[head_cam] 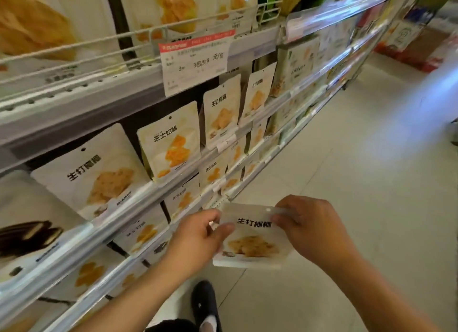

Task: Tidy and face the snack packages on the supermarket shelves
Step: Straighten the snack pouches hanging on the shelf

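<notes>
At nine o'clock, tiered white metal shelves (81,101) with clear plastic price rails, slanting away toward one o'clock; a white wire guard (138,38) along the top tier. Flat, matte white pouches standing face-out along them: a large pale-biscuit pouch (99,175) at nine o'clock, an orange-snack pouch (171,143) just right of it, more pale-biscuit pouches (221,113) toward twelve o'clock. Dark chocolate-wafer pack (27,235) at far left, blurred. Paper price tag (195,61) with a red strip hanging from the upper rail at eleven o'clock.

Left hand (198,237) at six o'clock, fingers curled, pinching the left edge of a snack pouch (252,242) between thumb and forefinger. Pouch off the shelf, held out over the aisle just in front of the lower tiers, roughly level and face up, black lettering and a printed golden biscuit cluster showing; smooth, slightly glossy film, squarish, with a small round hang hole near its top edge. Right hand (307,227) at five o'clock, fingers bent down over the pouch's upper right corner, gripping it there; thumb hidden beneath.

Below the hands, at six o'clock, a dark shoe (204,299) on the floor. Pale, smooth floor tiles (359,158) across the right half, faint grout lines. At one to two o'clock, far off and blurred, cardboard cartons (426,29) stacked at the aisle's end
</notes>
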The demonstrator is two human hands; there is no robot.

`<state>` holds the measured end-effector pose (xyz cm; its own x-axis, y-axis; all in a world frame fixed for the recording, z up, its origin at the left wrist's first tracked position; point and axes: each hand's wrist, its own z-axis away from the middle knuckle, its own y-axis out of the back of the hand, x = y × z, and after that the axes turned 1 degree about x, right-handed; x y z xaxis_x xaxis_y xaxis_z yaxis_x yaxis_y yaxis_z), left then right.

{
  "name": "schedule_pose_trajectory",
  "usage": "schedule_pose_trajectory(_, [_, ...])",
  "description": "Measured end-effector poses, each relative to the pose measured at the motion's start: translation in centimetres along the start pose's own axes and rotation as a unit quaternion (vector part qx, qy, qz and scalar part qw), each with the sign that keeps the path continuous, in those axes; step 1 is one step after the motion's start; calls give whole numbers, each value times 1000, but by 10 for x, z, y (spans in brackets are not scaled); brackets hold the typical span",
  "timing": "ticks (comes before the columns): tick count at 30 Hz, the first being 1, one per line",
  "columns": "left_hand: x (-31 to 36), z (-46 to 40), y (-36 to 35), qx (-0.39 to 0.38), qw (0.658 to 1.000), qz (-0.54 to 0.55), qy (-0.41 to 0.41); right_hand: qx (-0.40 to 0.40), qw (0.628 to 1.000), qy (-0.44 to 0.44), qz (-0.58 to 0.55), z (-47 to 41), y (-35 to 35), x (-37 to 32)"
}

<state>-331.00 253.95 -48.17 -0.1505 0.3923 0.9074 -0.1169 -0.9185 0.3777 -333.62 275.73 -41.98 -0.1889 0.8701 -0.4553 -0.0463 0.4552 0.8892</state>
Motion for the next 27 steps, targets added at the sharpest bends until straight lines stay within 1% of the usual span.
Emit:
schedule_pose_trajectory(2, [10,-29,0,-7,1000,-25,-15,-4,1000,10,15,-30,7,11])
schedule_pose_trajectory(4, [19,-55,4,9,998,-48,-32,-3,1000,24,17,-60,13,19])
schedule_pose_trajectory(8, [34,-92,21,88,991,-85,-50,-9,998,55,8,-115,23,29])
schedule_pose_trajectory(11, [40,-110,36,161,978,-107,-78,-27,996,81,9,-154,24,39])
schedule_pose_trajectory(13, [44,-116,42,221,956,-159,-105,-44,994,96,7,-180,22,46])
schedule_pose_trajectory(15, [48,-121,42,271,909,-285,-137,-66,991,120,5,-204,20,55])
schedule_pose_trajectory(16, [50,-122,40,273,886,-350,-137,-80,988,135,8,-215,20,59])
schedule_pose_trajectory(17, [51,-124,38,269,869,-398,-117,-94,984,153,14,-226,20,63])
schedule_pose_trajectory(19, [54,-132,38,277,850,-447,-43,-103,975,197,14,-246,21,69])
schedule_pose_trajectory(22, [55,-146,43,336,833,-432,76,-101,962,254,-9,-273,22,77])
schedule_pose_trajectory(24, [53,-152,46,354,832,-401,147,-125,957,259,-27,-286,23,81])
schedule_pose_trajectory(27, [55,-158,46,389,807,-395,200,-155,951,267,-18,-304,21,85])
